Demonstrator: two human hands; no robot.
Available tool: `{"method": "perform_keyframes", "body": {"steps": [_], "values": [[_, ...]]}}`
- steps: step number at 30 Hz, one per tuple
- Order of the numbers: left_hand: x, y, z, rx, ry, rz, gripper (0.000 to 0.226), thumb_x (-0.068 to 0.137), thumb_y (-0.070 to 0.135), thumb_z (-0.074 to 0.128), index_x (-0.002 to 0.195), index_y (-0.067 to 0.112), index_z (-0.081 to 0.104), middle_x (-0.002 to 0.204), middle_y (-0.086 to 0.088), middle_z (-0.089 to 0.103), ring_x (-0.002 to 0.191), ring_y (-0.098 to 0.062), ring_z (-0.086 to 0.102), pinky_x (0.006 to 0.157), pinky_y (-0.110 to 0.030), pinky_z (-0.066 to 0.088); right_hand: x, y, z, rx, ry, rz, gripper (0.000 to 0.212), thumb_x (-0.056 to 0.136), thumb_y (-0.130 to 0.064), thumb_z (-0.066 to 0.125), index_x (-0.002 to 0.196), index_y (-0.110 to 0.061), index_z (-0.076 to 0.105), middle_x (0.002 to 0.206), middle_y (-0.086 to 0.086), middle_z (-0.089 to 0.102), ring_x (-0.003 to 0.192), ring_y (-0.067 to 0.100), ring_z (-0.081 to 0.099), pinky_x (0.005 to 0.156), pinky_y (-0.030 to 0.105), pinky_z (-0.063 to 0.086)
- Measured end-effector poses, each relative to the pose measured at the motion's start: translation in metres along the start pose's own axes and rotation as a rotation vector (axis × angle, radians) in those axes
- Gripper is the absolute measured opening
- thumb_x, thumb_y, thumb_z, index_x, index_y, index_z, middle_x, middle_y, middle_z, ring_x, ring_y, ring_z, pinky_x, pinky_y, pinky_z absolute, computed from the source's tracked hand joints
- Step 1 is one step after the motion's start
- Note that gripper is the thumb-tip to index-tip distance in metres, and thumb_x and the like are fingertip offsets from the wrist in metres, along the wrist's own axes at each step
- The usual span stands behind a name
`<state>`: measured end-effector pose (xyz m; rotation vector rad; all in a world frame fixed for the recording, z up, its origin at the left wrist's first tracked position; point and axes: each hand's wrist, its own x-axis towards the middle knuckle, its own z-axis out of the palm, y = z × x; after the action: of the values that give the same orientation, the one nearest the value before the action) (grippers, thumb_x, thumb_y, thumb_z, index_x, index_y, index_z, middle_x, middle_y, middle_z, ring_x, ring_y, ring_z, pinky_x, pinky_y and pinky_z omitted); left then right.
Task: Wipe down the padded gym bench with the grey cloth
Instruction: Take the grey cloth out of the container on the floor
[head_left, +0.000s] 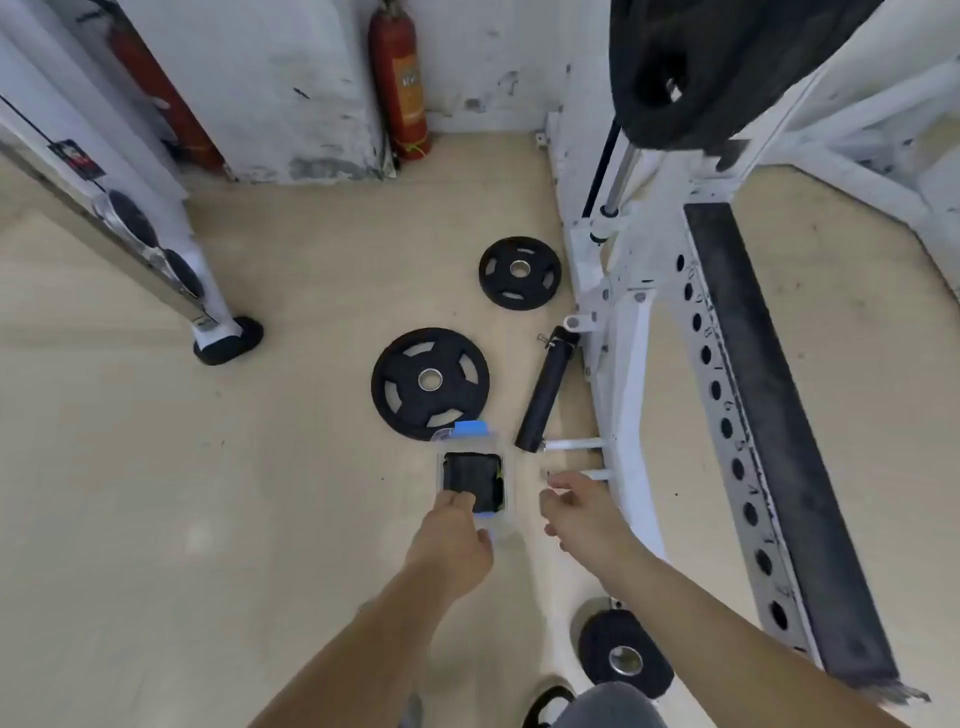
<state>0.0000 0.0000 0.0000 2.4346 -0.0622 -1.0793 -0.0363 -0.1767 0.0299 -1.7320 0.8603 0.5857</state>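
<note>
A dark grey cloth (475, 480) lies folded inside a clear plastic box (506, 467) with blue latches on the floor. My left hand (454, 540) grips the box's near end, fingers curled over the rim onto the cloth, thumb at the near latch. My right hand (582, 514) hovers just right of the box with loosely curled fingers and holds nothing. A long black padded strip (769, 426) runs along the white perforated frame at the right; I cannot tell whether it is the bench.
Two black weight plates (430, 383) (520, 273) and a black roller handle (548, 397) lie on the floor beyond the box. A third plate (623, 652) sits near my feet. White rack pegs (576, 444) stick out beside my right hand. A fire extinguisher (400, 78) stands by the wall.
</note>
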Motion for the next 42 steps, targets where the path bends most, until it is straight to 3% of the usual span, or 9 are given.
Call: {"method": "perform_keyframes", "body": {"steps": [6, 13, 17, 20, 24, 29, 35, 38, 42], "values": [[0.182, -0.078, 0.078, -0.163, 0.034, -0.121, 0.013, 0.093, 0.015, 0.052, 0.081, 0.016, 0.045, 0.103, -0.01, 0.054, 0.077, -0.024, 0.053, 0.071, -0.037, 0.051, 0.166, 0.06, 0.088, -0.06, 0.014, 0.041, 0.033, 0.103, -0.026, 0.051, 0.135, -0.017, 0.055, 0.109, -0.003, 0.06, 0.095, 0.017, 0.059, 0.076, 0.027, 0.045], [0.33, -0.14, 0.165, -0.503, 0.13, -0.25, 0.044, 0.091, 0.015, 0.055, 0.134, 0.014, 0.05, 0.13, -0.011, 0.062, 0.112, -0.033, 0.062, 0.097, -0.042, 0.054, 0.303, 0.123, 0.13, -0.23, 0.014, 0.024, 0.051, 0.104, -0.024, 0.045, 0.155, -0.027, 0.04, 0.132, 0.006, 0.061, 0.107, 0.023, 0.057, 0.094, 0.028, 0.044], [0.366, -0.146, 0.196, -0.599, 0.241, -0.357, 0.065, 0.087, 0.015, 0.063, 0.147, 0.013, 0.038, 0.141, -0.012, 0.055, 0.122, -0.036, 0.06, 0.099, -0.043, 0.054, 0.317, 0.143, 0.139, -0.468, 0.053, -0.075, 0.065, 0.104, -0.031, 0.04, 0.162, -0.044, 0.015, 0.093, -0.004, 0.062, 0.096, 0.026, 0.063, 0.09, 0.039, 0.055], [0.378, -0.14, 0.203, -0.63, 0.246, -0.434, 0.078, 0.081, 0.018, 0.071, 0.149, 0.008, 0.033, 0.141, -0.016, 0.055, 0.122, -0.039, 0.06, 0.099, -0.043, 0.054, 0.318, 0.138, 0.14, -0.443, 0.041, -0.035, 0.065, 0.105, -0.028, 0.037, 0.164, -0.042, 0.012, 0.124, 0.01, 0.063, 0.127, 0.033, 0.053, 0.103, 0.04, 0.048], [0.384, -0.142, 0.203, -0.738, 0.176, -0.556, 0.061, 0.082, 0.015, 0.075, 0.136, 0.005, 0.048, 0.117, -0.018, 0.068, 0.108, -0.039, 0.067, 0.093, -0.047, 0.059, 0.325, 0.143, 0.136, -0.314, -0.032, 0.013, 0.076, 0.097, -0.019, 0.04, 0.16, -0.052, 0.015, 0.093, -0.005, 0.065, 0.104, 0.024, 0.063, 0.097, 0.036, 0.053], [0.377, -0.135, 0.205, -0.72, -0.002, -0.541, 0.039, 0.086, 0.024, 0.074, 0.118, 0.005, 0.063, 0.107, -0.017, 0.072, 0.102, -0.036, 0.07, 0.075, -0.035, 0.058, 0.334, 0.144, 0.127, -0.143, -0.066, 0.006, 0.071, 0.098, -0.011, 0.04, 0.159, -0.044, 0.03, 0.155, -0.008, 0.049, 0.111, 0.011, 0.049, 0.09, 0.019, 0.041], [0.315, -0.088, 0.134, -0.307, 0.102, -0.336, 0.025, 0.089, 0.043, 0.06, 0.092, 0.018, 0.059, 0.085, -0.002, 0.06, 0.107, -0.028, 0.057, 0.084, -0.035, 0.049, 0.297, 0.12, 0.112, 0.025, 0.168, -0.016, 0.05, 0.104, -0.023, 0.048, 0.153, -0.02, 0.045, 0.147, 0.004, 0.055, 0.133, 0.027, 0.054, 0.111, 0.035, 0.043], [0.249, -0.043, 0.07, -0.618, 0.132, -0.217, 0.014, 0.092, 0.029, 0.063, 0.081, 0.022, 0.058, 0.08, 0.0, 0.061, 0.077, -0.019, 0.06, 0.082, -0.038, 0.053, 0.238, 0.088, 0.093, 0.288, 0.18, 0.102, 0.046, 0.104, -0.03, 0.05, 0.149, -0.02, 0.05, 0.126, -0.001, 0.061, 0.13, 0.03, 0.058, 0.109, 0.04, 0.047], [0.135, 0.03, -0.012, -0.862, 0.161, -0.131, 0.011, 0.092, 0.032, 0.069, 0.089, 0.022, 0.065, 0.093, 0.0, 0.072, 0.09, -0.019, 0.068, 0.078, -0.033, 0.054, 0.132, 0.028, 0.048, 0.588, 0.022, 0.289, 0.037, 0.101, -0.046, 0.057, 0.125, -0.017, 0.063, 0.12, 0.012, 0.069, 0.112, 0.034, 0.069, 0.097, 0.048, 0.059]]}}
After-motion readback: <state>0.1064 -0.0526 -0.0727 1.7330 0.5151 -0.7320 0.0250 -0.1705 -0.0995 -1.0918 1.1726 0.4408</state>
